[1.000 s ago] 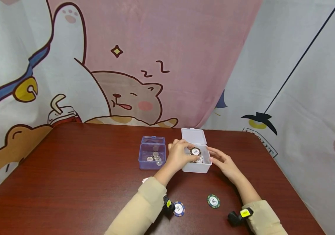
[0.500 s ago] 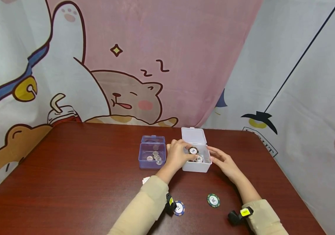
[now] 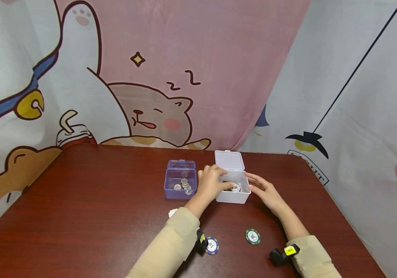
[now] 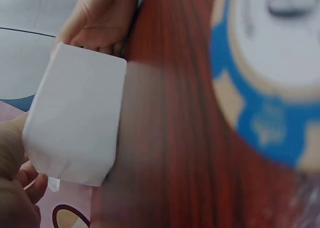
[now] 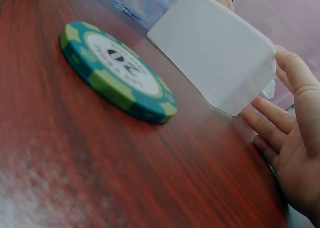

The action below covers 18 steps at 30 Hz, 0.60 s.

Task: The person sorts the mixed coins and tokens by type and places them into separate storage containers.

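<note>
In the head view a white plastic box (image 3: 233, 198) stands with its lid raised at the back. Several poker chips (image 3: 235, 187) lie inside it, partly covered by my left thumb. My left hand (image 3: 208, 184) is at the box's left side, thumb and index finger spread over the opening with nothing seen between them. On the opposite side, my right hand (image 3: 267, 196) rests its thumb and fingertips on the right wall; the right wrist view shows those fingers (image 5: 272, 120) nearly straight. The box's front wall (image 4: 82, 112) hides its contents from both wrist cameras.
Left of the white box, a blue see-through box (image 3: 171, 194) stands with its lid up and several coins (image 3: 185, 185) inside. A green poker chip (image 3: 253, 236), a blue one (image 3: 212, 246) and a partly hidden white one (image 3: 172, 212) lie nearer on the table.
The black-edged poker chip at my left fingers has dropped down into the white box, and that hand's fingers are parted. My right hand has stayed at the box's right side.
</note>
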Each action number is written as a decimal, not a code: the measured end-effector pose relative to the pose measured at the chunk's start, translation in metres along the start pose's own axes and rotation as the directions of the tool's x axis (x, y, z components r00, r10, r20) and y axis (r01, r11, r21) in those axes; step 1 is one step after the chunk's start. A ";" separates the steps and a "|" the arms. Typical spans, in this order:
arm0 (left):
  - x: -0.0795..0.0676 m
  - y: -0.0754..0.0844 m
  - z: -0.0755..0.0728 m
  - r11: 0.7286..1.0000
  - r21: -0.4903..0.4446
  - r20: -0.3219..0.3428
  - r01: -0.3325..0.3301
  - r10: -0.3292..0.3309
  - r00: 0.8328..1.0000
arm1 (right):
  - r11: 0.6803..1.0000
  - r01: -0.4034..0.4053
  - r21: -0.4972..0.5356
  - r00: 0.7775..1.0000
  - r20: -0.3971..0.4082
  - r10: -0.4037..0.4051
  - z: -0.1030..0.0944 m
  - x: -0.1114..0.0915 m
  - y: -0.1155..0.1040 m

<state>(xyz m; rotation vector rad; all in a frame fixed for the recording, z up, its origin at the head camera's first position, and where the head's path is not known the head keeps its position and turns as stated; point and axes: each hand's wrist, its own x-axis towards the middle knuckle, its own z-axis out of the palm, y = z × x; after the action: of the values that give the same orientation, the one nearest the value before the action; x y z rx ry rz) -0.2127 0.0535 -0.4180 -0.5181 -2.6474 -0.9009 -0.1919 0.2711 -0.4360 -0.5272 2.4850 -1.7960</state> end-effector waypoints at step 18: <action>-0.032 0.010 -0.008 0.955 -0.268 -0.120 -0.124 0.095 0.988 | 0.999 0.038 0.024 0.999 -0.002 -0.038 -0.005 0.005 0.022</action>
<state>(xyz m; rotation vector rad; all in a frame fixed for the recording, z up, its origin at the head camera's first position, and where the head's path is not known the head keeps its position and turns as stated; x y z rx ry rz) -0.1784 0.0476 -0.4191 -0.6556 -2.3857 -1.2337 -0.2036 0.2804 -0.4536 -0.5761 2.4678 -1.8372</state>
